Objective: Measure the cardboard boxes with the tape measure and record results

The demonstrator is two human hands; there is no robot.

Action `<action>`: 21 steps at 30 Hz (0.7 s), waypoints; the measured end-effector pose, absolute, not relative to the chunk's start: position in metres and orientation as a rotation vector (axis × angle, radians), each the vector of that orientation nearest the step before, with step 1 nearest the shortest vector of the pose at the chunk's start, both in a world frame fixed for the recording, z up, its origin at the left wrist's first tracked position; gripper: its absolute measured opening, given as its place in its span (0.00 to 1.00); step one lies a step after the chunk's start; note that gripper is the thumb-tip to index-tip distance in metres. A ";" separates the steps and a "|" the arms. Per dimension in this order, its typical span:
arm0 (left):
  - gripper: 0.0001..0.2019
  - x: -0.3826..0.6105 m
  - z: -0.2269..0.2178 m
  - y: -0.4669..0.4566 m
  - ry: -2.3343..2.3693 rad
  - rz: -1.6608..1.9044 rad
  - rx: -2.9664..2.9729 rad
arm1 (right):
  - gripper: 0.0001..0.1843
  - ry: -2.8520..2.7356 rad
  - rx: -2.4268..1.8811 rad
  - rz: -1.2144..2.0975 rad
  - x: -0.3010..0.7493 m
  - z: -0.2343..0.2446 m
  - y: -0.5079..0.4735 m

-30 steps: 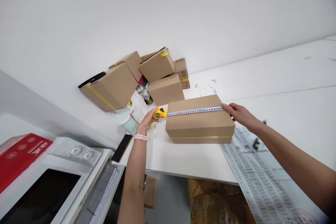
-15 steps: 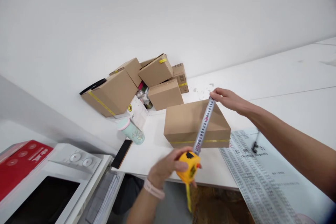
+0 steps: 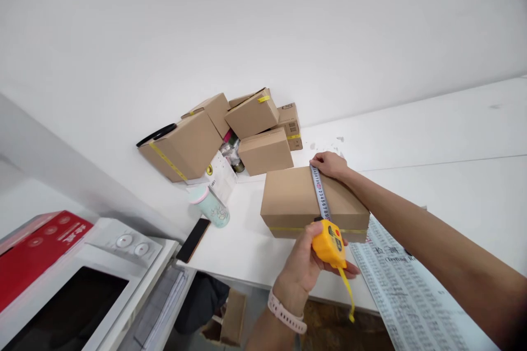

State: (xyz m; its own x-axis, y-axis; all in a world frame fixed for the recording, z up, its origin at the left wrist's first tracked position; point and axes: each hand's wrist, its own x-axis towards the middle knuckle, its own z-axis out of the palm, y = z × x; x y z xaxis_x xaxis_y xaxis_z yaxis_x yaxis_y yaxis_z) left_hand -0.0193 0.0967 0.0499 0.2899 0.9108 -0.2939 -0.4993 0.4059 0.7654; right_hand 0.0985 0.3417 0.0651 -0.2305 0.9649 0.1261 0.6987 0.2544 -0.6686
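Note:
A flat cardboard box [image 3: 292, 197] with a yellow tape band lies on the white table [image 3: 255, 241]. My left hand [image 3: 304, 266] is closed round a yellow tape measure [image 3: 329, 244] at the box's near edge. Its white blade [image 3: 319, 197] runs across the box top from front to back. My right hand [image 3: 331, 165] pinches the blade's end down on the far edge of the box.
A pile of several cardboard boxes [image 3: 222, 131] leans against the wall behind. A mint cup [image 3: 208, 205] and a black phone [image 3: 193, 232] lie left of the box. A printed sheet [image 3: 411, 296] covers the table at right. A white appliance [image 3: 82, 290] with a red box [image 3: 33, 252] stands at lower left.
The tape lay along the box's length a second ago. My left hand swung the case to the near side and my right hand moved the blade end to the far edge.

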 end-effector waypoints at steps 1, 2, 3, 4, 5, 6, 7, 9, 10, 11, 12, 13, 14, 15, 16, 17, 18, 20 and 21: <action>0.30 -0.014 0.047 0.095 0.804 1.030 0.603 | 0.11 -2.018 -1.512 0.660 0.099 0.064 0.342; 0.30 -0.010 0.044 0.092 0.803 1.041 0.598 | 0.11 -2.030 -1.515 0.661 0.100 0.063 0.342; 0.30 -0.006 0.041 0.089 0.800 1.053 0.594 | 0.11 -2.041 -1.516 0.665 0.100 0.063 0.342; 0.30 -0.003 0.038 0.087 0.797 1.066 0.591 | 0.12 -2.050 -1.515 0.671 0.101 0.063 0.341; 0.30 -0.001 0.036 0.084 0.793 1.075 0.588 | 0.12 -2.057 -1.515 0.675 0.101 0.063 0.341; 0.30 0.000 0.035 0.083 0.788 1.082 0.587 | 0.13 -2.061 -1.515 0.676 0.102 0.063 0.340; 0.29 0.001 0.034 0.081 0.783 1.086 0.587 | 0.13 -2.063 -1.517 0.676 0.102 0.063 0.340; 0.28 -0.001 0.033 0.080 0.772 1.090 0.593 | 0.13 -2.064 -1.521 0.671 0.102 0.063 0.339; 0.28 -0.002 0.032 0.080 0.769 1.090 0.598 | 0.13 -2.064 -1.523 0.668 0.102 0.063 0.339; 0.28 -0.004 0.032 0.080 0.766 1.090 0.602 | 0.13 -2.064 -1.524 0.667 0.102 0.063 0.339; 0.28 -0.006 0.033 0.080 0.766 1.091 0.606 | 0.13 -2.063 -1.525 0.666 0.102 0.063 0.338; 0.27 -0.008 0.033 0.080 0.768 1.090 0.608 | 0.13 -2.061 -1.526 0.665 0.101 0.063 0.338; 0.27 -0.010 0.033 0.080 0.772 1.090 0.608 | 0.13 -2.058 -1.527 0.665 0.101 0.063 0.338; 0.27 -0.012 0.033 0.080 0.777 1.089 0.608 | 0.13 -2.054 -1.530 0.664 0.101 0.064 0.338; 0.28 -0.014 0.033 0.079 0.783 1.089 0.608 | 0.12 -2.050 -1.532 0.665 0.101 0.064 0.338; 0.28 -0.016 0.033 0.078 0.788 1.089 0.608 | 0.12 -2.046 -1.533 0.668 0.101 0.064 0.338; 0.28 -0.017 0.033 0.078 0.793 1.089 0.608 | 0.12 -2.041 -1.532 0.674 0.101 0.064 0.338; 0.28 -0.018 0.033 0.077 0.799 1.090 0.610 | 0.12 -2.029 -1.527 0.690 0.102 0.064 0.338; 0.28 -0.018 0.033 0.077 0.801 1.090 0.611 | 0.12 -2.020 -1.522 0.699 0.102 0.063 0.338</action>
